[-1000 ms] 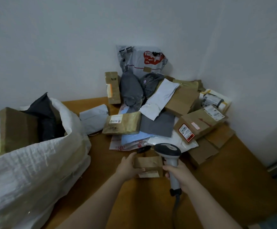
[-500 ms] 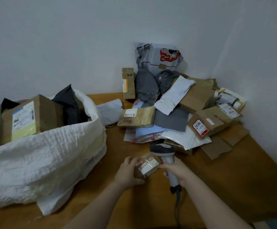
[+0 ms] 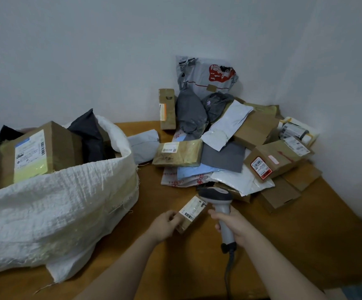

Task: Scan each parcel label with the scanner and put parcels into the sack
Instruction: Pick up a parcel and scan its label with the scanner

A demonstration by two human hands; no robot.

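My left hand (image 3: 163, 225) gripped a small labelled box (image 3: 192, 213), my right hand (image 3: 234, 226) the scanner (image 3: 217, 198) — a few parcels filled the sack (image 3: 56, 204), a big pile (image 3: 229, 148) remained.

Labelled parcel (image 3: 192, 213) just beside scanner (image 3: 219, 200).

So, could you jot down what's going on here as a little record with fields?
Left hand: grips a small brown parcel, barcode label facing up
Right hand: holds the handheld scanner, its head at the parcel's far end
Sack: white woven, open, on the left; holds a labelled box and dark bags
Pile: boxes and mailers at the table corner
Stage: probably scanning; parcel not yet in sack
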